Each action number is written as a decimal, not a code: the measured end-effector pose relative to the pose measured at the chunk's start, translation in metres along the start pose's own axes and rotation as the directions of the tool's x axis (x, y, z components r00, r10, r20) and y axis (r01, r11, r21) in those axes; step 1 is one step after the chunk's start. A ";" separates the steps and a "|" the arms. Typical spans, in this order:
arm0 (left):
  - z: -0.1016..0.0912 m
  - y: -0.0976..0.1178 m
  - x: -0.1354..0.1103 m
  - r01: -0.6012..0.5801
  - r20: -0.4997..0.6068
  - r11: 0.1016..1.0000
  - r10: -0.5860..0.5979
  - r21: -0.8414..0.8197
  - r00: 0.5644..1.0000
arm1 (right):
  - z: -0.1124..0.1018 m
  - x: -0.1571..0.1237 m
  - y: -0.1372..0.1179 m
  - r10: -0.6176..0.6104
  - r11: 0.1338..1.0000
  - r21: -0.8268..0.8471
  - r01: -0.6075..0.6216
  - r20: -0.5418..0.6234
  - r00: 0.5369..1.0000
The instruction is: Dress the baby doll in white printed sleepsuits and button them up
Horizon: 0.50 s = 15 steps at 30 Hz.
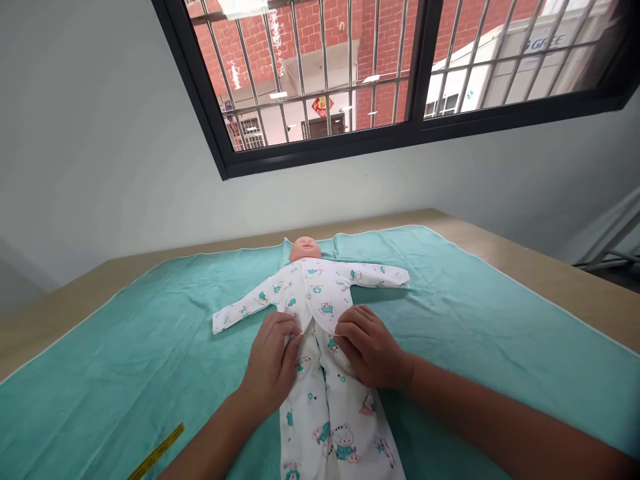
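Note:
A baby doll (305,249) lies on its back, dressed in a white baby top (320,288) with green and pink animal prints. The sleeves stretch out to both sides, and the front edges part below the chest. White printed baby pants (345,427) cover the legs. My left hand (274,360) pinches the top's lower hem on the left, thumb against fingers. On the right side, my right hand (370,347) grips the hem in the same way. Both hands are at the doll's waist, a short gap between them.
A green cloth (165,360) with a pale edge is spread over the wooden table (530,263). Near the left forearm lies a yellow strip (156,453) with dark print. A wall and a barred window (320,150) stand behind the table. A metal frame (613,233) is at far right.

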<state>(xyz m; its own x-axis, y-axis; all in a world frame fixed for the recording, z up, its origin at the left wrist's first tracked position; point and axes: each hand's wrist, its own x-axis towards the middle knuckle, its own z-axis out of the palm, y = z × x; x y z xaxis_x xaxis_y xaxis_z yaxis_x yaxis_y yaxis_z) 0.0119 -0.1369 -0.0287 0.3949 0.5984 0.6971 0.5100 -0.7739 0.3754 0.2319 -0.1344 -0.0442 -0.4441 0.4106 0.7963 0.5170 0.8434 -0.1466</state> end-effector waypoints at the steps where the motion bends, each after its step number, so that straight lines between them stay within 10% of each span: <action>1: 0.001 0.000 -0.001 -0.010 0.012 1.000 0.010 -0.006 1.000 | 0.000 0.000 0.000 -0.007 1.000 -0.012 0.007 -0.001 1.000; 15: 0.016 0.011 0.000 0.163 0.165 0.976 -0.138 -0.145 0.977 | 0.006 0.000 0.002 0.088 0.996 -0.045 -0.081 0.187 0.978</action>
<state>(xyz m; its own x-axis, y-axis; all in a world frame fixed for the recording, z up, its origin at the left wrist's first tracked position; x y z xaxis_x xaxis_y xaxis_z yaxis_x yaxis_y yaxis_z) 0.0296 -0.1418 -0.0348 0.4412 0.7257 0.5279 0.4510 -0.6879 0.5687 0.2285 -0.1304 -0.0481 -0.5258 0.5410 0.6564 0.5836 0.7908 -0.1843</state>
